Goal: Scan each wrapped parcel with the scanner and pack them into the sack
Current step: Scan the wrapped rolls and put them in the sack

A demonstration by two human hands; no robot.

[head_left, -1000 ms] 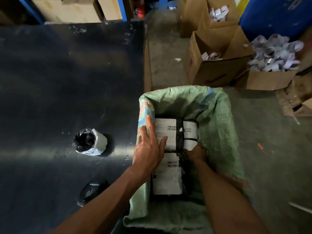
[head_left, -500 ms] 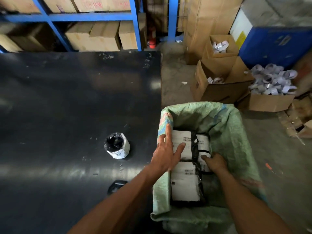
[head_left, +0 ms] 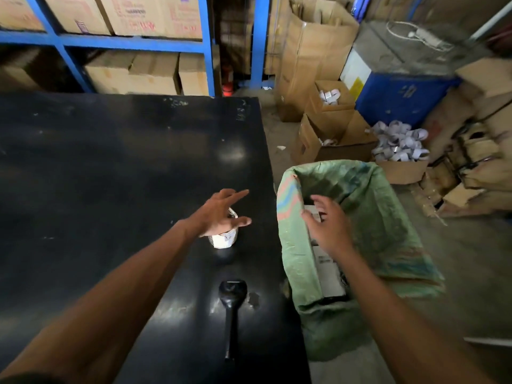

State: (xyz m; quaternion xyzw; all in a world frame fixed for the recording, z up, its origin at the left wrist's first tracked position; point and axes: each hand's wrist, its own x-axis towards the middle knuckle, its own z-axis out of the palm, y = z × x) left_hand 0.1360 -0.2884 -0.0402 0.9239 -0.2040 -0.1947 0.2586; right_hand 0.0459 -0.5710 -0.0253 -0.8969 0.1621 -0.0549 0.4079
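A glossy black tabletop (head_left: 110, 176) fills the left, catching soft glare. Behind it a blue rack (head_left: 206, 45) carries cartons (head_left: 133, 73). To the right, on a grey concrete floor (head_left: 457, 273), open boxes (head_left: 332, 139) hold white paper rolls (head_left: 399, 139), beside a blue bin (head_left: 401, 98) and stacked flattened cardboard (head_left: 476, 151).

My bare left hand (head_left: 221, 213) reached forward from an outstretched forearm, fingers (head_left: 238, 194) spread wide and holding nothing, thumb pointing right. My bare right hand (head_left: 327, 225) hovered palm down, its fingers loosely splayed and empty, the arm stretching in from the lower right.
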